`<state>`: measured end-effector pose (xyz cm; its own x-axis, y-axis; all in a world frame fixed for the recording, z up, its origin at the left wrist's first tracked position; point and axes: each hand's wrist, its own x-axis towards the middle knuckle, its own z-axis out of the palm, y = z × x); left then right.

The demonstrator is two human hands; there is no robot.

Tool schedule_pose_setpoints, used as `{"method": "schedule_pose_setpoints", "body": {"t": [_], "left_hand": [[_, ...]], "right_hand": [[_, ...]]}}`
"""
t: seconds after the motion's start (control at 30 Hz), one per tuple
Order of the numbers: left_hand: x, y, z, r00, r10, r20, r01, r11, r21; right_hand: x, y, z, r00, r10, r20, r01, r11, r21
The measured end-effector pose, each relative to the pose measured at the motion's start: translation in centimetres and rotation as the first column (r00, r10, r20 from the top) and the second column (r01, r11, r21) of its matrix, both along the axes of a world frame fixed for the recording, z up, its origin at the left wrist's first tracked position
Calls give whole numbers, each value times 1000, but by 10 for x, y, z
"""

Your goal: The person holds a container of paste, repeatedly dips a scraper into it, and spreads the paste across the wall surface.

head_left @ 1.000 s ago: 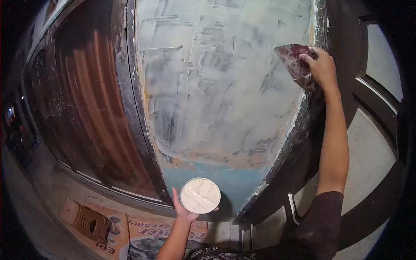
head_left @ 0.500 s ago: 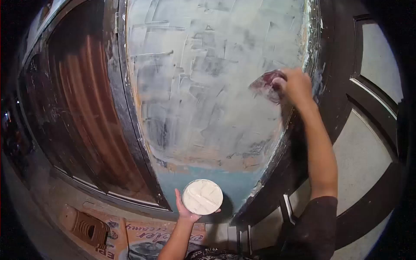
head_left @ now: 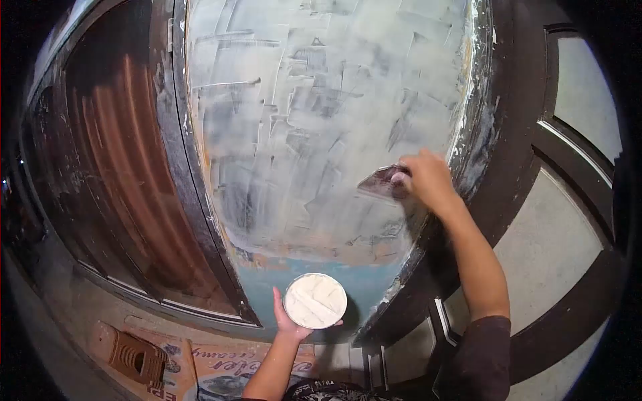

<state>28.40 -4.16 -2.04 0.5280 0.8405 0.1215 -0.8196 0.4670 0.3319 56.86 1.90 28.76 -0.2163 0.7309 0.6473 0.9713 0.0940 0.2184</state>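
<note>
My right hand (head_left: 428, 179) is closed around a putty knife (head_left: 381, 184) with a wide, dark reddish blade. The blade lies against or very close to the wall (head_left: 307, 147), on its right lower part. Grey-white filler with streaks and ridges coats most of that wall. Low in front of me, my left hand (head_left: 289, 322) supports a round tub of white putty (head_left: 315, 301) from beneath, thumb up along its left side. The putty's surface is uneven, with a smooth band across it. Most of the left fingers are hidden under the tub.
A dark wooden frame with a brown curtain (head_left: 127, 180) stands left of the wall. To the right is a dark panelled door (head_left: 515, 167). A brown plastic stool (head_left: 137, 357) and a printed sheet (head_left: 231, 361) are on the floor at lower left. Bare blue-green paint (head_left: 267, 274) shows low on the wall.
My right hand has moved the putty knife down and to the left along the wall. My left hand and the tub stay nearly in place, and the view has shifted slightly.
</note>
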Motion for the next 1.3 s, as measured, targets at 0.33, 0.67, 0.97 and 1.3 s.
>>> {"method": "schedule_pose_setpoints", "body": {"t": [0.33,0.67,0.97,1.3], "left_hand": [[-11,6,8,998,-55,12,56,998,-6],[-35,4,39,955,-254,151,246,967,73],[-80,-10,47,997,-74,-28,74,997,-32],[-119,-14,27,992,-129,3,129,990,-65]], "right_hand": [[57,-54,146,902,115,-417,84,899,431],[-60,-108,-97,174,208,-963,-610,790,60],[-120,-106,-194,-91,36,-995,-616,783,84],[-177,-144,-221,-529,-112,-841,-659,679,324]]}}
